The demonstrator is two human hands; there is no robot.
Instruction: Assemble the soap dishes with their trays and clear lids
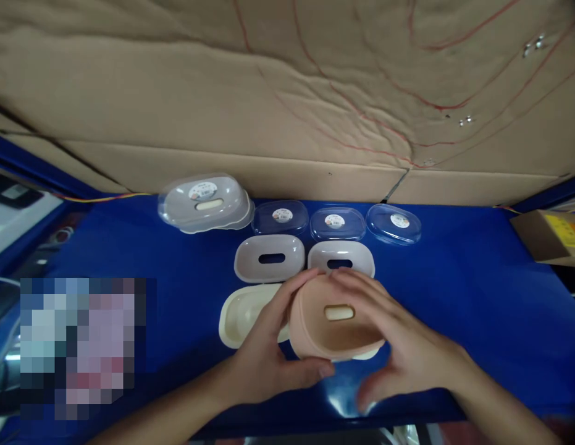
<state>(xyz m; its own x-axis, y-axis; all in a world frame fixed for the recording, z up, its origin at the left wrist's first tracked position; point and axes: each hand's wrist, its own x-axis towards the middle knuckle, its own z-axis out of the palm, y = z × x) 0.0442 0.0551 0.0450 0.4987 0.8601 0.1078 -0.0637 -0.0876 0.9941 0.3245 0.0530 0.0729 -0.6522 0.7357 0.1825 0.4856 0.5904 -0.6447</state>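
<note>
In the head view, our left hand (268, 361) grips a tilted peach dish (312, 324), which partly hides a cream dish (230, 321) on the near desk (477, 303). Our right hand (410, 346) curves over the peach dish's right side, thumb spread (whether it grips too, we cannot tell). Farther lie two grey dishes (249, 259), then clear lids (338, 233).

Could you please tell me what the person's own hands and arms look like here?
The left hand and right hand are ungloved, with no ring or watch visible. The left forearm and right forearm show no sleeve or marking up to the picture's edge.
</note>
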